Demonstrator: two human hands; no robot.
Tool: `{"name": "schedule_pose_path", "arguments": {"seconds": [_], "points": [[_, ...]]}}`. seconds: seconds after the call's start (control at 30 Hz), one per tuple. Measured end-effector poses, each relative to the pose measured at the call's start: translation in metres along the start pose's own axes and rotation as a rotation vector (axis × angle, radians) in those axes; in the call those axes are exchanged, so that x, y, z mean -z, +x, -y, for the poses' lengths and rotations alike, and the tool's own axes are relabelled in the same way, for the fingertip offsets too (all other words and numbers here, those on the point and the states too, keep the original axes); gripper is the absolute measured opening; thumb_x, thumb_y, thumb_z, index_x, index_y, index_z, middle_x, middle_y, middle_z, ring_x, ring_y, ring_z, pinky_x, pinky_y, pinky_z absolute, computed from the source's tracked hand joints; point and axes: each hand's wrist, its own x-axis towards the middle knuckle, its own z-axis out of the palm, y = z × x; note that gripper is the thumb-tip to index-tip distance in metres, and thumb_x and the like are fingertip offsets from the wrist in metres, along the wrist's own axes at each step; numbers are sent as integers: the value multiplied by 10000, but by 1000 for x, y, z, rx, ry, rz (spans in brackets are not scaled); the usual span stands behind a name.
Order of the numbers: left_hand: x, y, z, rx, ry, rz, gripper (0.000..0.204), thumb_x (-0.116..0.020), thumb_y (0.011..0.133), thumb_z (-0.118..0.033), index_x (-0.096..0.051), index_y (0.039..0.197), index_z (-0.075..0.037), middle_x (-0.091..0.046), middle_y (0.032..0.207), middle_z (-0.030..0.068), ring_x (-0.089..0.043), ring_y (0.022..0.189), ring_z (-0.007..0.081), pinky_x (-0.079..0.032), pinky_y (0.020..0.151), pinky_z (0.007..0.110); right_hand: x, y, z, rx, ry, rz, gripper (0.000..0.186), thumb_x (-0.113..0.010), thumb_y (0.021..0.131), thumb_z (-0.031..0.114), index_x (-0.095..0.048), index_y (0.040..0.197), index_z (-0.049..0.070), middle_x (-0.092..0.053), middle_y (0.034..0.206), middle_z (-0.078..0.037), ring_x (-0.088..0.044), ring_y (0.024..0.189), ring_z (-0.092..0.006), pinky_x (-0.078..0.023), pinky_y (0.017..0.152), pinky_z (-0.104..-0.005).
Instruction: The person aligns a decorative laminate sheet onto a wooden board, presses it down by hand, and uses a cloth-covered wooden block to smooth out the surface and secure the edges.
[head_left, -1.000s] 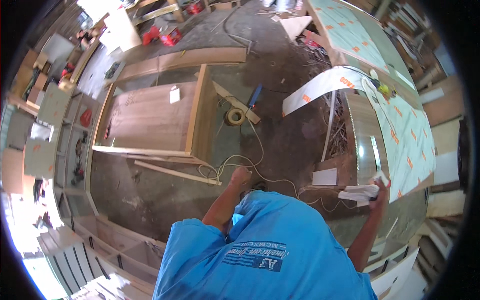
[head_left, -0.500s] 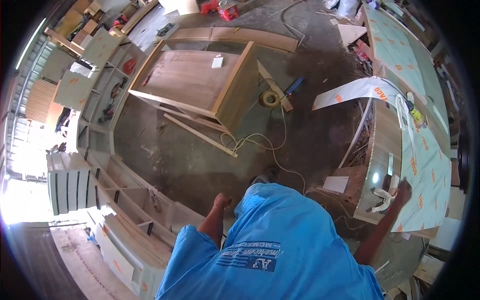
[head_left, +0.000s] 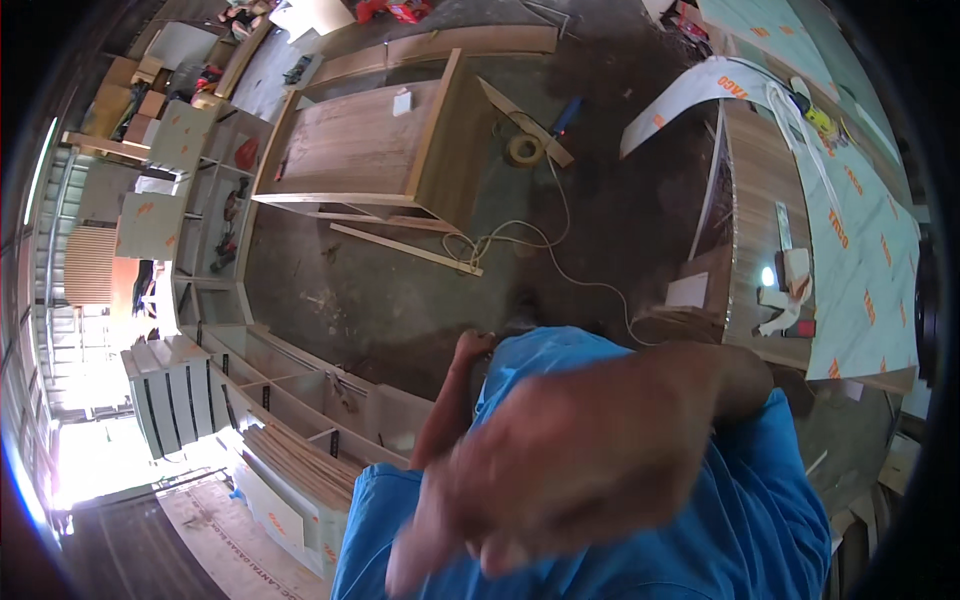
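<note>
My right hand [head_left: 575,455] is raised close in front of my blue shirt [head_left: 760,480]. It is smeared by motion, so its finger pose and anything in it cannot be made out. Lower down, my left hand [head_left: 474,346] hangs beside my body with the fingers curled; whether it holds anything is hidden. To the right is a workbench with a wood-grain panel [head_left: 752,220] and a white printed sheet [head_left: 862,290]. On the panel lie a crumpled whitish strip [head_left: 790,295] and a small dark block with a red end [head_left: 798,328].
A wooden cabinet frame [head_left: 360,140] lies on the floor ahead. Beside it are a tape roll [head_left: 524,150], a pale batten [head_left: 405,248] and a loose cable [head_left: 585,283]. Open carcasses [head_left: 290,370] line the left side. A yellow-green tool [head_left: 818,118] sits on the bench.
My right hand has left the bench and swung up in front of my chest. My left hand has moved slightly forward and right. The view has shifted, and the dark block with red end now shows.
</note>
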Motion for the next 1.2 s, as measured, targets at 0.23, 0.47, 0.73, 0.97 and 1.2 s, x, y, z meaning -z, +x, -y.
{"name": "schedule_pose_path", "arguments": {"seconds": [0.23,0.47,0.73,0.97,1.2], "points": [[1,-16,8,74,-11,10,464,-592,864,-427,-750,849,9,-721,748,186,-727,783,339,-556,766,453,5,36,67,-935,486,105,308,-591,992,294,-721,1174,82,-732,1021,-87,-649,659,-100,-519,558,-221],[8,-38,140,168,-110,-129,470,-655,854,-441,-744,887,19,-721,732,173,-719,721,315,-561,729,436,38,50,-9,-9,-359,-9,244,-575,962,69,-657,1164,-42,-697,1086,-184,-684,942,-229,-551,845,-343],[106,-78,194,372,-324,-172,389,-662,890,-367,-745,772,-5,-714,678,116,-697,585,215,-541,544,359,193,-6,-269,-746,-689,-856,186,-636,915,122,-672,1029,-22,-678,793,-64,-620,681,-103,-503,620,-267],[186,-51,283,433,-424,-270,378,-657,899,-352,-732,780,-1,-707,655,131,-700,578,219,-562,607,368,232,-224,-471,-1474,-1489,113,244,-593,877,277,-739,790,101,-713,774,-138,-704,696,-301,-555,608,-416],[188,-76,364,577,-500,-391,413,-627,889,-409,-741,818,-18,-715,668,119,-723,630,242,-574,653,387,222,-240,-530,-1593,-1403,323,265,-632,866,325,-776,871,102,-734,918,-178,-719,875,-351,-575,794,-462]]}}
